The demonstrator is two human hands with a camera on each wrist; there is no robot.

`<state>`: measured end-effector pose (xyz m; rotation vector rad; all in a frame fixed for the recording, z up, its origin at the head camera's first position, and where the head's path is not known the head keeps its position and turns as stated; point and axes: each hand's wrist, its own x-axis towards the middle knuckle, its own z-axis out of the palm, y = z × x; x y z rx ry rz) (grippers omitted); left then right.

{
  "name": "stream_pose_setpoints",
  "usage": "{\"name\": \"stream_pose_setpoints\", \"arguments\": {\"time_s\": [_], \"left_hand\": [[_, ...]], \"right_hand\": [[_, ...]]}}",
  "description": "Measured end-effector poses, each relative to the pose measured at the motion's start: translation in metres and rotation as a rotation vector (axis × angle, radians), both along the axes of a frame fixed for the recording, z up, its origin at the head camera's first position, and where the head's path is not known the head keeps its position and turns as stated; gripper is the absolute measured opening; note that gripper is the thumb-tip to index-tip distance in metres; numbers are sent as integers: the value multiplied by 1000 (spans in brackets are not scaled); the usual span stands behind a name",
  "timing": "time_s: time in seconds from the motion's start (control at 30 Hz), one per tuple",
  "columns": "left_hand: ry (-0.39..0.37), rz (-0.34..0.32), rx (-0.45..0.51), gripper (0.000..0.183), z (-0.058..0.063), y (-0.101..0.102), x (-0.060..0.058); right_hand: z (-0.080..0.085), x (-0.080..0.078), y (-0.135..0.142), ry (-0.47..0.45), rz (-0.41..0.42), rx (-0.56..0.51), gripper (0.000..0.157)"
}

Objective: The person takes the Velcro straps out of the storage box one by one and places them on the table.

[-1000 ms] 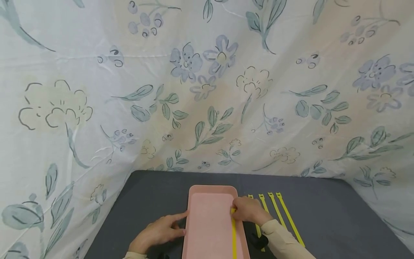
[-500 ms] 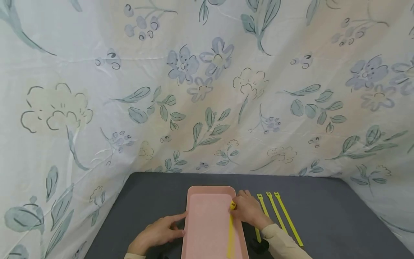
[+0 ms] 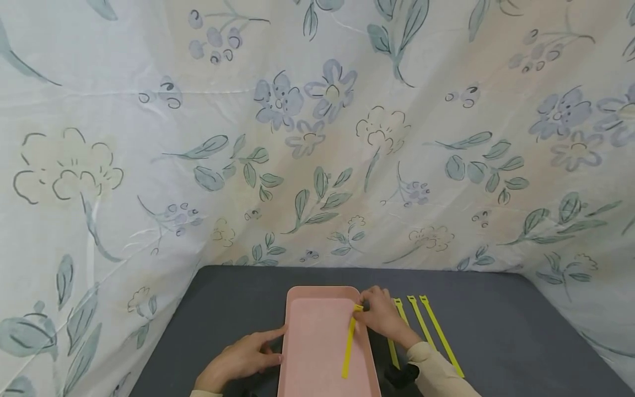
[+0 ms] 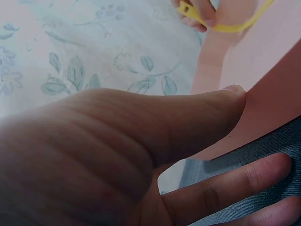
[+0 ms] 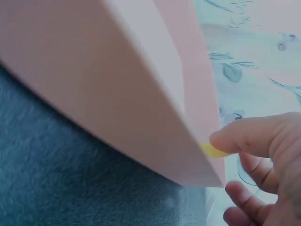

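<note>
A yellow strap (image 3: pixel 349 347) with a slotted head, like a cable tie, is pinched near that head by my right hand (image 3: pixel 383 318). Its tail slants down over the pink tray (image 3: pixel 310 342). In the right wrist view, thumb and finger hold the strap (image 5: pixel 214 150) right at the tray's rim; the other fingers hang loosely bent. My left hand (image 3: pixel 240 358) touches the tray's left side with index finger and thumb extended. The left wrist view has a digit tip against the pink rim (image 4: pixel 263 110), and the strap (image 4: pixel 235 27) curving over the far side.
Several more yellow straps (image 3: pixel 443 336) lie side by side on the dark grey table (image 3: pixel 496 325) right of the tray, partly covered by the right hand and arm. A floral cloth (image 3: pixel 317 182) hangs behind and at both sides. A black wrist device (image 3: pixel 402 376) sits by the right sleeve.
The right hand has risen slightly with the strap, showing its head. The strap's tail, earlier reaching the bottom of view, now ends farther up and left over the tray. The left hand stays put.
</note>
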<state>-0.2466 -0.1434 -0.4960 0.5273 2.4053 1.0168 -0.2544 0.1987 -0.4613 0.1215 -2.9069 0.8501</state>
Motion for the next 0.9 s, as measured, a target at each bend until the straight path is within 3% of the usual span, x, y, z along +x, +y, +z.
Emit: {"name": "stream_pose_setpoints", "arguments": {"time_s": [0.03, 0.2, 0.3, 0.47, 0.9], "left_hand": [[4, -2, -1, 68, 2, 0, 1], [21, -7, 46, 65, 36, 8, 19], [16, 4, 43, 62, 44, 11, 23], [10, 9, 30, 63, 48, 12, 24], [16, 10, 33, 63, 45, 10, 23]], "right_hand": [[2, 0, 0, -21, -5, -48, 19], [10, -2, -1, -86, -10, -286, 16], [13, -4, -1, -84, -5, -368, 14], [20, -8, -1, -78, 0, -463, 9], [51, -4, -6, -134, -13, -664, 16]]}}
